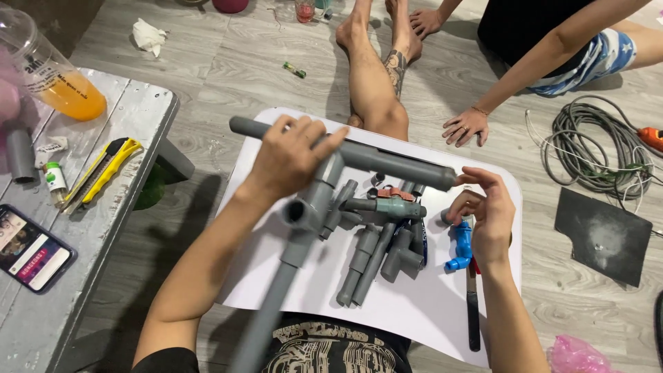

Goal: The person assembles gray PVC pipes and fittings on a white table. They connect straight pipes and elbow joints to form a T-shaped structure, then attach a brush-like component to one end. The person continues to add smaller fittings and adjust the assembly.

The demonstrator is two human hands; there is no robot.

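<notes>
My left hand (293,153) grips a grey plastic pipe assembly (387,161) at its tee joint, holding it above a white board (428,311) on my lap. One pipe runs across from left to right, another slants down toward me. My right hand (487,211) touches the right end of the cross pipe with its fingertips and holds nothing. Below it lies a blue pipe fitting (461,249). Several loose grey pipe pieces and a grey valve with a red handle (395,204) lie on the board under the assembly.
A dark-handled tool (473,311) lies on the board's right edge. A grey table (103,228) at left carries a phone (31,249), a yellow utility knife (103,173) and a cup of orange drink (59,79). Another person's legs and hand (466,126) are beyond the board. Coiled cable (597,148) lies at right.
</notes>
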